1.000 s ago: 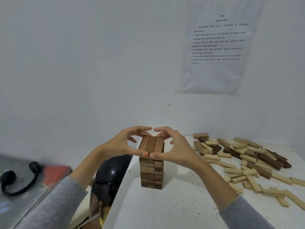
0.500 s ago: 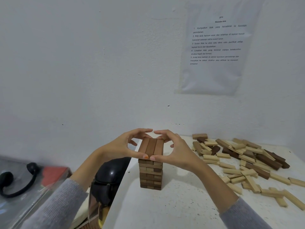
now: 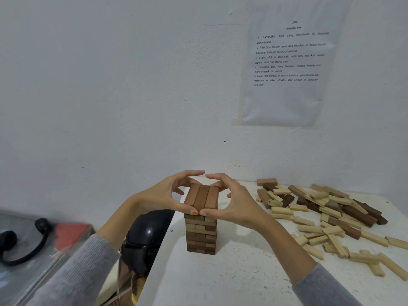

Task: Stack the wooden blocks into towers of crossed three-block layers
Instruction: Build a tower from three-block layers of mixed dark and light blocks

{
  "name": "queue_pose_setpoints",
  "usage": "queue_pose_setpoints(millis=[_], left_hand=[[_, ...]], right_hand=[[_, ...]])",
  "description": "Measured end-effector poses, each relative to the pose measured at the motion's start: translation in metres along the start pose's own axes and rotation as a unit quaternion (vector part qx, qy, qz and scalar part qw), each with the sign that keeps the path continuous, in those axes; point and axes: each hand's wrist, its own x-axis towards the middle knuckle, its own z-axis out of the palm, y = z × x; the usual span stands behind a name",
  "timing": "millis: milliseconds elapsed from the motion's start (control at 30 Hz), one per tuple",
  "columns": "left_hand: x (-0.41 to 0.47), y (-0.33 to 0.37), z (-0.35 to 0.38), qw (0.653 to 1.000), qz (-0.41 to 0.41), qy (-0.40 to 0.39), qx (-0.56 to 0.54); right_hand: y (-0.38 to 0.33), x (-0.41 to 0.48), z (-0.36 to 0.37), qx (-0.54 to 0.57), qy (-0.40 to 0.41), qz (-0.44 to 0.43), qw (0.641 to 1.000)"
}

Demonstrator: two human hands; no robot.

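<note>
A tower [image 3: 201,233] of wooden blocks stands upright near the left edge of the white table [image 3: 242,272], its layers crossing one another in light and dark wood. Its top layer [image 3: 201,196] is three reddish-brown blocks lying side by side, their long axes running from 6 o'clock toward 12 o'clock. Both hands frame this layer. The left hand [image 3: 163,196] sits at 9 o'clock of it, thumb pressed to the near end face at about 6 o'clock, fingers arched over toward the far end at 12 o'clock. The right hand [image 3: 237,204] mirrors it at 3 o'clock, its thumb touching the near end face just beside the left thumb, its fingers curved round to the far end. The two sets of fingertips nearly meet above the far edge, so the hands are neither clenched nor slack but cupped round the top layer, pinching it end to end. Whether the far fingertips actually touch the wood cannot be told. At 3 o'clock of the tower, well apart, loose blocks [image 3: 326,217] lie scattered in a heap on the table.
</note>
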Motion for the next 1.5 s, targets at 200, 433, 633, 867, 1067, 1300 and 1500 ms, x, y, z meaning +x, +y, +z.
queue_pose_setpoints(millis=[200,433,633,867,1067,1300,1500], left_hand=[[0.000,0.003,0.001,1.000,0.000,0.003,0.012],[-0.004,0.002,0.002,0.999,-0.008,-0.007,-0.031],[-0.013,-0.005,0.016,0.970,-0.050,0.134,-0.198],[-0.011,0.016,0.056,0.901,-0.122,0.237,-0.342],[-0.014,0.030,0.076,0.882,-0.129,0.246,-0.380],[-0.018,0.029,0.085,0.877,-0.139,0.257,-0.382],[-0.020,0.041,0.088,0.870,-0.147,0.252,-0.397]], right_hand=[[-0.001,-0.002,0.000,0.008,0.003,-0.001,1.000],[-0.002,-0.008,-0.003,0.041,-0.021,0.019,0.999],[-0.008,-0.038,-0.005,0.254,0.056,0.092,0.961],[-0.014,-0.033,0.046,0.323,0.135,0.159,0.923],[-0.017,-0.015,0.082,0.359,0.119,0.197,0.905],[-0.022,-0.014,0.087,0.373,0.129,0.212,0.894],[-0.018,-0.012,0.093,0.390,0.140,0.216,0.884]])
